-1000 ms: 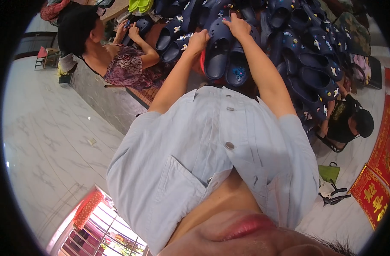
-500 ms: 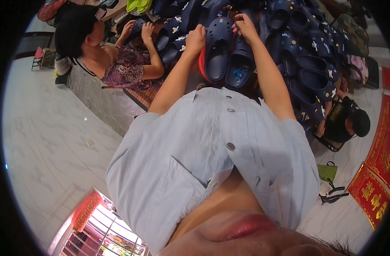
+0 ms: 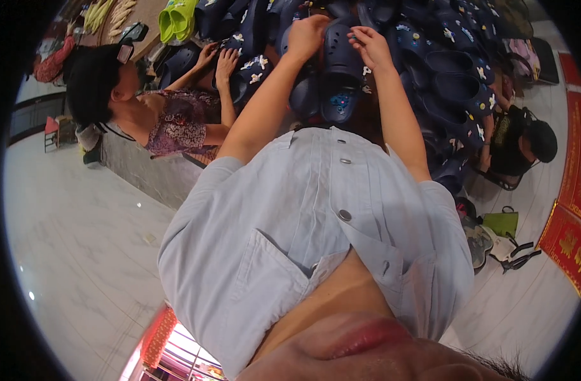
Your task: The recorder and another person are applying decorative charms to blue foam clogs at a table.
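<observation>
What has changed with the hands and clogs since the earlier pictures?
The right hand has come off the toe it was touching and is now right of a holed dark clog. The left hand has moved farther forward and right. The view has swung, so the lime clogs appear lower and farther left. The blue charms are still in view.

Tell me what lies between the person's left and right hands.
In the head view, the holed toe of a navy clog lies between the left hand and the right hand.
</observation>
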The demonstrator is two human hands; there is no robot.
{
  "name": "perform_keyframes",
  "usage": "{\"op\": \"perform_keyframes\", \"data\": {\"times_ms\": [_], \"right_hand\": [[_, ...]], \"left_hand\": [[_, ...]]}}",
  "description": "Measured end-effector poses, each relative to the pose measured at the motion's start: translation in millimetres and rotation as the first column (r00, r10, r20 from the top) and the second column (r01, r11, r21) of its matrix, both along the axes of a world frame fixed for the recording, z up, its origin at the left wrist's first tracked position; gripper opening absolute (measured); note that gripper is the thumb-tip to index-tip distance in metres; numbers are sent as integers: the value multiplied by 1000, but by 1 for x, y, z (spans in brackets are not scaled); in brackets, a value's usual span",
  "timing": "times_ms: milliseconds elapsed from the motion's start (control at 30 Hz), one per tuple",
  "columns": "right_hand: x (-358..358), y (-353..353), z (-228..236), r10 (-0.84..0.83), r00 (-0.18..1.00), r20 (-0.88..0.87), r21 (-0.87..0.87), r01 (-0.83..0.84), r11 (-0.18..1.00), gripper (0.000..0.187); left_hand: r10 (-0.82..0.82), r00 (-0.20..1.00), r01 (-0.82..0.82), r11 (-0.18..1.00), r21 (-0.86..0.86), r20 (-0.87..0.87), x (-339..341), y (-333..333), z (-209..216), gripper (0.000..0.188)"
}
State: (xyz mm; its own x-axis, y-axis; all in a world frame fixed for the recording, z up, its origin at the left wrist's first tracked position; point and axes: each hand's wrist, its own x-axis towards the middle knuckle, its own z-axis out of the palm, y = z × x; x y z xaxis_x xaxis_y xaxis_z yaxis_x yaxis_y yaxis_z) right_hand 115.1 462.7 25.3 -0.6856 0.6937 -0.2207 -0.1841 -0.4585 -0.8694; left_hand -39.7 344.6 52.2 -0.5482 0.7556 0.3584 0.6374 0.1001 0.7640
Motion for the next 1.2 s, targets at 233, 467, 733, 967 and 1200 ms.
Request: {"op": "perform_keyframes", "data": {"times_ms": [233, 467, 733, 967, 1200], "right_hand": [[77, 44, -116, -237, 873, 427, 48, 240, 970, 14], [71, 34, -129, -291, 896, 334, -33, 319, 947, 25], [68, 28, -112, -298, 812, 501, 105, 285, 953, 30], [49, 2, -78, -444, 810, 383, 422, 274, 864, 22], [13, -55, -11, -441, 887, 138, 817, 150, 557, 20]], "left_hand": [[132, 936, -249, 904, -348, -325, -47, 11, -28, 53], [213, 890, -382, 831, -404, -403, -34, 7, -38, 59], [257, 864, -432, 819, -377, -432, -46, 10, -55, 48], [196, 859, -357, 891, -280, -474, -56, 16, -63, 34], [201, 880, -295, 941, -164, -430, -47, 13, -72, 23]]}}
